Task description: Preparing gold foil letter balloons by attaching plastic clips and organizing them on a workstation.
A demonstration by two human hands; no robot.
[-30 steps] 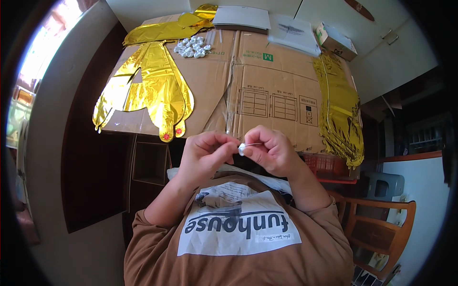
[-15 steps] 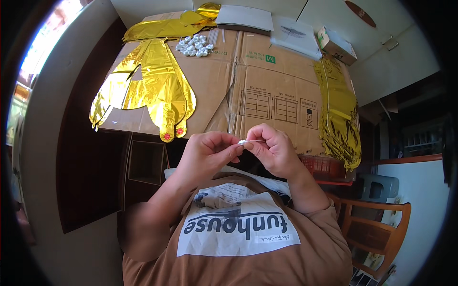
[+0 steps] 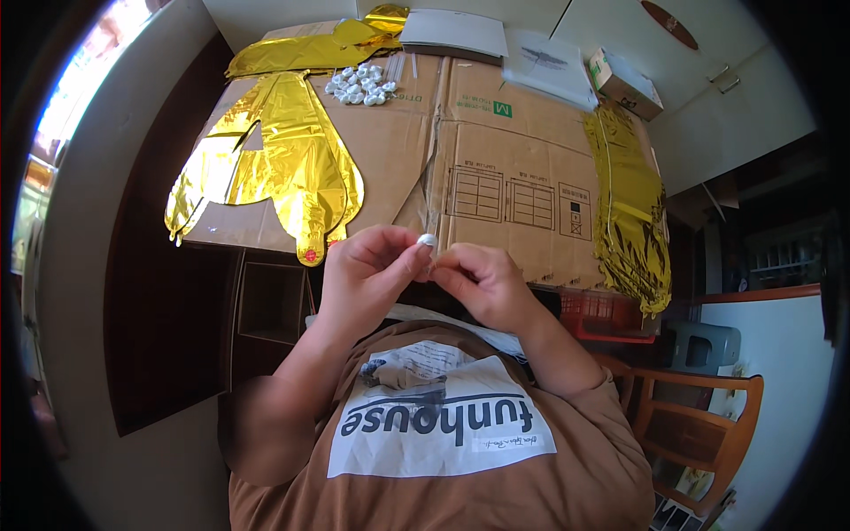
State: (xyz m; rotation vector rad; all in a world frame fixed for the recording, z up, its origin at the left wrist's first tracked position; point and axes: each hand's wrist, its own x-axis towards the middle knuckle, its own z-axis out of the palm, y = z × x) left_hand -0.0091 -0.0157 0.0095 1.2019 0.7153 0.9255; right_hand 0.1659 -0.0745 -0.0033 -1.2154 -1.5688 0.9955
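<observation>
Fingers of both hands around a small white piece, touching.

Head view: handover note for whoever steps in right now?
Left hand and right hand: both pinch one small white piece between the fingers, held above the near edge of the flattened cardboard.
More white pieces lie piled at the far side.
Gold foil balloon lies flat on the left, a stack of gold foil on the right.
No piece is on any foil yet.
</observation>
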